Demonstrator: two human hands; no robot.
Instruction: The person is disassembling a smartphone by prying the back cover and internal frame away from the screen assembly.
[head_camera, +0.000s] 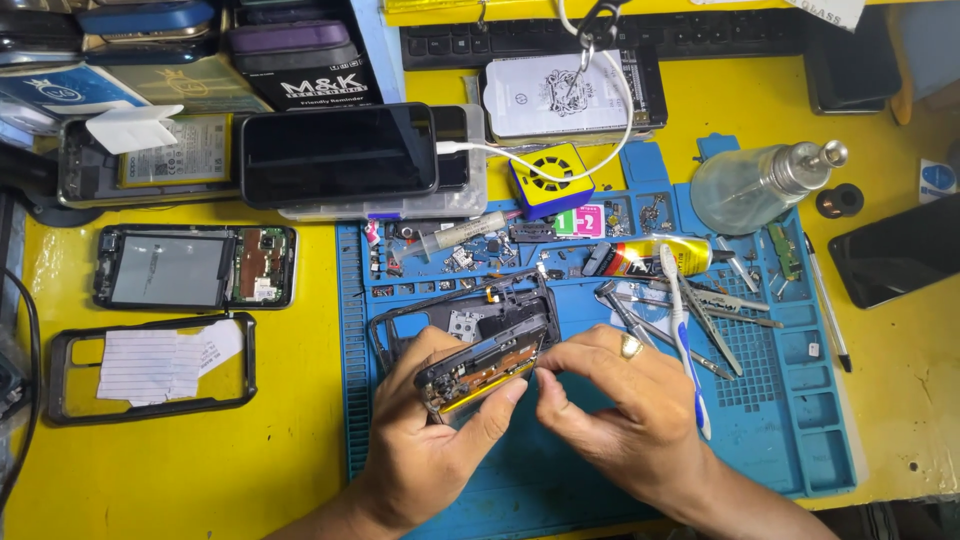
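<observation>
- Your left hand (440, 420) is closed around an opened phone (485, 365), thumb along its near edge and fingers curled beneath; the phone is tilted up off the blue work mat (560, 470), with its circuit parts and a yellow strip showing along the lower edge.
- Your right hand (620, 400), with a gold ring (631, 345) on one finger, is pinched together at the phone's right end, fingertips touching it; you cannot tell whether anything small sits between them.
- A white and blue toothbrush (685, 340) lies just beside your right hand, running away from you across the mat.
- Just behind the phone a dark empty phone frame (400, 325) rests on the mat.
- To the right of that lie several metal tweezers (700, 315) and a yellow glue tube (650, 257).
- On the yellow desk (200, 460) to your left sits a black phone case (150, 368) holding white paper, and past it another opened phone (195, 267) lying flat.
- Further back on the mat stand a small yellow and blue fan unit (551, 180) and a clear glass bottle (760, 185) with a metal top, lying tilted.
- Furthest off, a dark-screened phone (338, 155) lies on a clear box, with a black keyboard (600, 35) along the desk's far edge.
</observation>
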